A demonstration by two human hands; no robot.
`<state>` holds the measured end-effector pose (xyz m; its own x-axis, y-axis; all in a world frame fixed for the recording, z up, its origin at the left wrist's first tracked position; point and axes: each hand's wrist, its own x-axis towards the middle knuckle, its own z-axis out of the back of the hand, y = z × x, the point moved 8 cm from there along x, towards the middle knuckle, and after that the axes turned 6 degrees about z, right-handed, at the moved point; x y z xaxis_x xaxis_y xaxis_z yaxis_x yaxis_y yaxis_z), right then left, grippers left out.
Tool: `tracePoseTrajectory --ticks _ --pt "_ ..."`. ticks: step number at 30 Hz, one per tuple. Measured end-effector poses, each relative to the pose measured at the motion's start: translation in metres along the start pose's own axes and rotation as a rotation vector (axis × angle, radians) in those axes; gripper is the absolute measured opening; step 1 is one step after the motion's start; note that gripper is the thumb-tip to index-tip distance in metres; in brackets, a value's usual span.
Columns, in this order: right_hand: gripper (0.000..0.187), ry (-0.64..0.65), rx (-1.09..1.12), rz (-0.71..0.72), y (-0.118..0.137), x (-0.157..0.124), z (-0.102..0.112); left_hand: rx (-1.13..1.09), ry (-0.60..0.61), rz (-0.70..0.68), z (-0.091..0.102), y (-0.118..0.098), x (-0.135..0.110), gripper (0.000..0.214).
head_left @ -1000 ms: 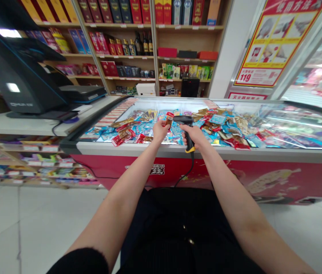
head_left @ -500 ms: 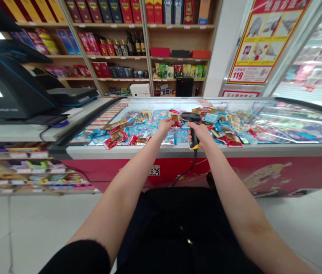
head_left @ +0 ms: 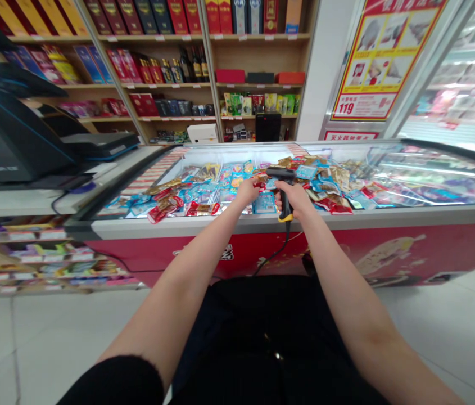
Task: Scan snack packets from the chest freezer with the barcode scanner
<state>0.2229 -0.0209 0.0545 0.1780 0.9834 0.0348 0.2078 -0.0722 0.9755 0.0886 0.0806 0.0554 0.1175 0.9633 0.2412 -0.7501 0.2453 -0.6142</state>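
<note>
**Room:** A shop is seen, with a white tile floor point(head_left: 51, 337) below the arms. Wooden shelves point(head_left: 165, 56) filled with boxes and bottles are set well ahead of the hands. A red and yellow poster point(head_left: 389, 62) is hung ahead and to the right.

**Counter:** A white counter point(head_left: 22, 205) is placed to the left of the hands, and a black till point(head_left: 9, 140) is stood on it.

**Freezer:** A long chest freezer point(head_left: 410, 247) with a red front is placed just ahead of the body, under both hands.

**Surface:** Many snack packets point(head_left: 203, 188) are heaped inside it, around and ahead of the hands. A shiny glass top point(head_left: 439, 180) is seen to the right of the hands.

**Edges:** The front rim point(head_left: 220, 226) is just below both hands, and the arms are reached over it. Open room is left above the pile, but only a small gap is left between the hands.

**Scanner:** A black barcode scanner point(head_left: 281, 175) is held in the right hand point(head_left: 295, 198). Its handle is stood nearly upright, and its head is laid crosswise, with the front end pointed left toward the other hand. A black cord point(head_left: 271, 257) is hung down from its base, past the rim.

**Right hand:** It is closed around the handle.

**Left hand:** The left hand point(head_left: 246, 192) is bent at the fingers and is touching a red snack packet point(head_left: 259, 181). Whether the packet is gripped cannot be told.
</note>
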Motion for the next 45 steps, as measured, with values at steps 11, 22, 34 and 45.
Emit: tracePoseTrajectory --ticks 11,22,34,45 --pt "0.029 0.073 -0.081 -0.064 -0.019 -0.004 -0.033 0.245 -0.031 0.072 0.042 0.065 -0.028 0.045" --pt "0.024 0.152 -0.135 -0.091 -0.039 -0.006 -0.072 0.393 0.074 0.231 0.097 0.118 -0.056 0.051" --pt "0.022 0.188 -0.157 -0.117 -0.045 -0.008 -0.089 0.515 0.194 0.215 0.104 0.13 -0.051 0.032" --pt "0.022 0.195 -0.157 -0.103 -0.043 -0.007 -0.089 0.468 0.008 0.298 0.112 0.116 -0.051 0.045"
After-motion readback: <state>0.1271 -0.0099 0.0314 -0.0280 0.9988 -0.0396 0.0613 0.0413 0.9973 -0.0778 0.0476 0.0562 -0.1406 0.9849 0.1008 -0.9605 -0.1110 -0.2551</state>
